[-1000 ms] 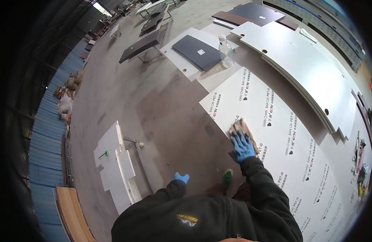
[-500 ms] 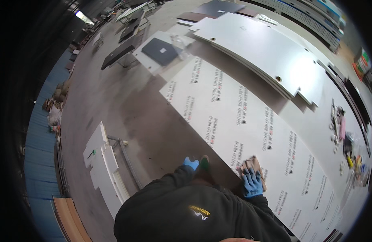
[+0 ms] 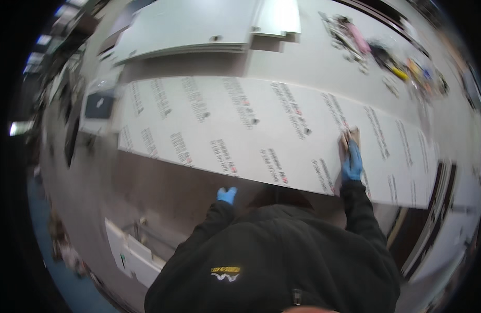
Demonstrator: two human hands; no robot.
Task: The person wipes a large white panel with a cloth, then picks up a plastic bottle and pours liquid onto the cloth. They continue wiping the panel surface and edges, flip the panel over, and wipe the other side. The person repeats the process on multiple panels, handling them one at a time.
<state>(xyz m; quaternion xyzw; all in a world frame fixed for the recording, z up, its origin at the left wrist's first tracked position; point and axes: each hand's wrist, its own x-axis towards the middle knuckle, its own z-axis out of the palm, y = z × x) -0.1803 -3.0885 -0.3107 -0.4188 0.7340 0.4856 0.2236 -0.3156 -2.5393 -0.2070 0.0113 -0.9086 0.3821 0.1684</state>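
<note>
A long white panel [image 3: 193, 112], printed with rows of lettering, lies across the work surface in front of me. My right hand [image 3: 352, 166], in a blue glove with darker fingers, rests on the panel's right part. Under its fingers is a crumpled brown cloth [image 3: 353, 136], pressed against the printed face. Off the panel's near edge, over the floor, my left hand [image 3: 227, 195] hangs in a blue glove. Its thumb and fingers look apart, with nothing seen between them; blur softens the detail.
Beyond the panel lies a stack of white boards [image 3: 188, 26]. At the far right are a pink item [image 3: 358, 37], a yellow-handled tool [image 3: 398, 72] and clutter. Dark strips [image 3: 425, 219] stand at the right end. White pieces on a frame [image 3: 131, 253] sit at lower left.
My view has swung round to the right. My right hand has slid the cloth from near the panel's close edge farther in across its face. The left hand still hangs beside the panel.
</note>
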